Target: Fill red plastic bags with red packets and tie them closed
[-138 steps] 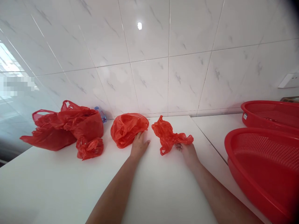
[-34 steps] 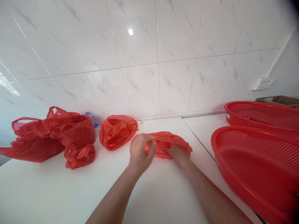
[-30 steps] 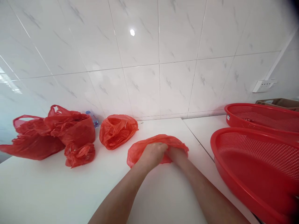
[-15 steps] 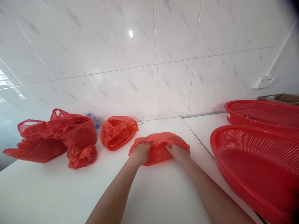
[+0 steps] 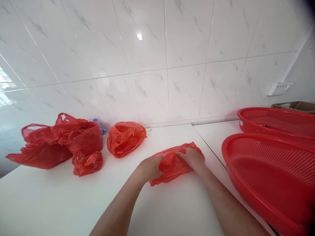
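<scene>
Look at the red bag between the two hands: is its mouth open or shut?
Open: the bag's mouth gapes toward the camera, showing its crumpled inside, with the left hand and right hand at either side.

On white bench [image 5: 54, 203], left to right: red plastic handle bags [image 5: 80, 139], rounded red plastic bag [image 5: 126, 139], spread red film bag [image 5: 171, 164]. Before leftmost: small crumpled red plastic bag [image 5: 87, 164]. Right: oval red plastic basket [image 5: 268, 177]; behind it, red plastic mesh basket [image 5: 283, 121].

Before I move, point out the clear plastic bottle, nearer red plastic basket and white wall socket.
Clear plastic bottle [image 5: 100, 126], head view, body.
Nearer red plastic basket [image 5: 265, 180], head view, inside floor.
White wall socket [image 5: 277, 89], head view, faceplate.
</scene>
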`<state>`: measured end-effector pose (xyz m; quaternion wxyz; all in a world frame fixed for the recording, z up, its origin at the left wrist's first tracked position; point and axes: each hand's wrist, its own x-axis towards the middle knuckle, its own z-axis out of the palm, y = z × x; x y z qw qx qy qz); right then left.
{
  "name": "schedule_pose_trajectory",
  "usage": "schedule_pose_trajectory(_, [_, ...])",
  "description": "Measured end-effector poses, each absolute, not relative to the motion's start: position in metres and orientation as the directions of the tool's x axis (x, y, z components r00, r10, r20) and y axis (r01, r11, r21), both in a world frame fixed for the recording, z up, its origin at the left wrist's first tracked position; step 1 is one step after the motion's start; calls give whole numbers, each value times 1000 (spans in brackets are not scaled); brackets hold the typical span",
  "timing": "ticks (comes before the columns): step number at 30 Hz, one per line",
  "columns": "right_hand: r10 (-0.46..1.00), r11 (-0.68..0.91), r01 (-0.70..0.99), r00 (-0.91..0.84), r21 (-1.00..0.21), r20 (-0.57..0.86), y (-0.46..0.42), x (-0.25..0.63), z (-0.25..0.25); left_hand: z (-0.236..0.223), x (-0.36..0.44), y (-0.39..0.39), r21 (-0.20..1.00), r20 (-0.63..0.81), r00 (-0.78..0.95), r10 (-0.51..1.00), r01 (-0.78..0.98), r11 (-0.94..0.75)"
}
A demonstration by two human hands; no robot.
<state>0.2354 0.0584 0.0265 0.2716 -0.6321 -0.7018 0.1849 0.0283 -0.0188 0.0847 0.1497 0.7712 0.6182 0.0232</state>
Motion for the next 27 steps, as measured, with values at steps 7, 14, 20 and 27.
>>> schedule_pose_trajectory(7, [972,231,771,-211,-594,104,53,230,27,73,45,-7,342,101,432,896,831,-439])
schedule_pose_trajectory(14, [968,172,795,-246,-581,-50,58,248,26,39,23,27,274,81,262,962,922,-275])
schedule_pose_trajectory(20, [985,120,780,-173,-615,-27,62,260,23,42,22,18,269,247,319,915,885,-381])
schedule_pose_trajectory(27, [979,127,873,-35,-470,199,53,240,31,44,43,-3,135,265,482,835,839,-527])
